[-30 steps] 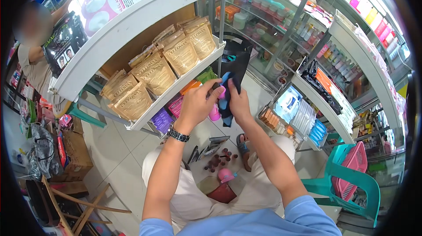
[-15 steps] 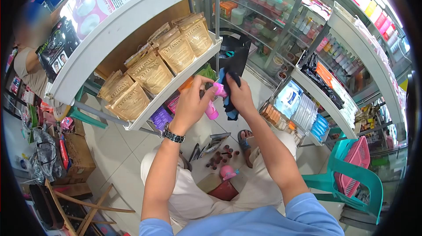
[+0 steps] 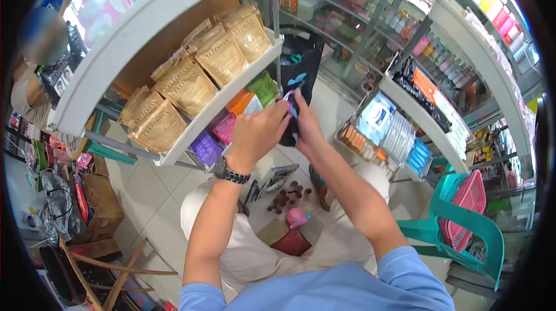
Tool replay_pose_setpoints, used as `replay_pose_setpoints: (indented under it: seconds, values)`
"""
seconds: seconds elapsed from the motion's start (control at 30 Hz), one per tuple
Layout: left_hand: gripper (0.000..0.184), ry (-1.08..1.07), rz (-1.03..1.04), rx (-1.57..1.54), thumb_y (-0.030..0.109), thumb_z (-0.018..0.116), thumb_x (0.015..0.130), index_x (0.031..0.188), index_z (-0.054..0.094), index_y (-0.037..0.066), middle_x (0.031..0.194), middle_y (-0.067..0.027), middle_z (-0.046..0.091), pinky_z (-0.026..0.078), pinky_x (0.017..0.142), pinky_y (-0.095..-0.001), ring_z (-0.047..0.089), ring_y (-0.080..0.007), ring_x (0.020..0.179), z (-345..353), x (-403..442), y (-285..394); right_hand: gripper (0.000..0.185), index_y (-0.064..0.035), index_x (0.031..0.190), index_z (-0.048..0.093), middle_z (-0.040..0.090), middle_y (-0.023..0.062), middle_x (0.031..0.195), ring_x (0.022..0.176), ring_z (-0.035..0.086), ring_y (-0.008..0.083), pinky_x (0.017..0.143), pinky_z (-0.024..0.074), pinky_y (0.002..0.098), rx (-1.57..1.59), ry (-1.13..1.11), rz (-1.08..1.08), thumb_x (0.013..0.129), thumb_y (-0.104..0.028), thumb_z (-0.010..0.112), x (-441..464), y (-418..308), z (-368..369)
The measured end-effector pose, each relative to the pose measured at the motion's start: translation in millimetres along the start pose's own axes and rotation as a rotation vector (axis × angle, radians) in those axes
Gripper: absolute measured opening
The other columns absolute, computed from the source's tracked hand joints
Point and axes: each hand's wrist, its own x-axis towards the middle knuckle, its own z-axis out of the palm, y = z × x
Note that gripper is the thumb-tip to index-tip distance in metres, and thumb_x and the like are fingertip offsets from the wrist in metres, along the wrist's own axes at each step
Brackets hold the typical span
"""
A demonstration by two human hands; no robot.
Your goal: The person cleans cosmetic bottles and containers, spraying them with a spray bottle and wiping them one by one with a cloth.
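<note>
Both hands [image 3: 259, 133] [image 3: 307, 122] close together — fingers tight around pink item [image 3: 287, 97] and dark cloth [image 3: 293, 111] between them.

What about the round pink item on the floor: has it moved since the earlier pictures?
No. Against the small dark items clustered on the tiled floor, the round pink item keeps its place; both have slid up the view together.

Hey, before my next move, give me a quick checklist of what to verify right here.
1. Right hand gripping the dark cloth: ok.
2. Left hand close beside it: ok.
3. Left hand's finger grip: cannot tell, the back of the hand hides it.
4. Pink item in full view: not ok, only a sliver shows.
5. Small floor bottles clear of both hands: ok.
6. Gold packets clear of both hands: ok.
</note>
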Motion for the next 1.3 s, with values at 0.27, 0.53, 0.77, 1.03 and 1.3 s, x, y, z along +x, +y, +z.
replay_pose_setpoints:
  seconds: [0.27, 0.53, 0.77, 1.03, 1.3]
  values:
    - [0.038, 0.019, 0.095, -0.292, 0.019, 0.073, 0.082, 0.120, 0.064, 0.017, 0.073, 0.0002, 0.070, 0.045, 0.050, -0.0319, 0.062, -0.0240, 0.054, 17.0, -9.9, 1.3, 0.047, -0.0051, 0.100, 0.066, 0.068, 0.0053, 0.093, 0.078, 0.063, 0.0123, 0.069, 0.0506, 0.0236, 0.213, 0.036, 0.056, 0.098, -0.051, 0.057, -4.4, -22.8, -21.3]
    - [0.049, -0.167, 0.020, -0.023, 0.018, 0.073, 0.077, 0.124, 0.063, 0.019, 0.071, 0.0028, 0.068, 0.043, 0.049, -0.0313, 0.059, -0.0189, 0.051, 29.1, -13.4, 12.4, 0.048, -0.0068, 0.097, 0.065, 0.065, 0.0052, 0.085, 0.073, 0.058, 0.0119, 0.065, 0.0472, 0.0259, -0.185, 0.094, 0.067, 0.099, -0.053, 0.054, -10.0, -15.7, -13.0]
    - [0.066, -0.096, 0.045, -0.025, 0.014, 0.075, 0.071, 0.134, 0.056, 0.020, 0.070, 0.0030, 0.067, 0.044, 0.050, -0.0290, 0.060, -0.0172, 0.053, 27.6, -11.7, 28.5, 0.046, -0.0033, 0.095, 0.065, 0.064, 0.0087, 0.084, 0.069, 0.056, 0.0180, 0.061, 0.0471, 0.0317, -0.360, 0.204, 0.043, 0.100, -0.048, 0.054, -12.1, -40.5, -14.7]
    - [0.080, -0.247, -0.218, -0.236, 0.009, 0.081, 0.065, 0.138, 0.052, 0.019, 0.073, 0.0003, 0.068, 0.047, 0.055, -0.0284, 0.062, -0.0195, 0.057, 29.6, -5.3, 20.5, 0.039, -0.0050, 0.100, 0.066, 0.068, 0.0120, 0.082, 0.070, 0.060, 0.0264, 0.064, 0.0492, 0.0391, -1.049, 0.039, -0.350, 0.099, -0.042, 0.053, -15.8, -37.3, -30.7]
    - [0.076, -0.371, -0.269, -0.193, 0.014, 0.084, 0.067, 0.136, 0.054, 0.016, 0.076, -0.0039, 0.070, 0.049, 0.058, -0.0316, 0.062, -0.0209, 0.058, 45.0, -10.0, 21.1, 0.030, -0.0078, 0.102, 0.064, 0.071, 0.0147, 0.081, 0.071, 0.065, 0.0357, 0.065, 0.0500, 0.0439, -1.262, 0.029, -0.298, 0.099, -0.036, 0.054, -21.3, -53.2, -44.7]
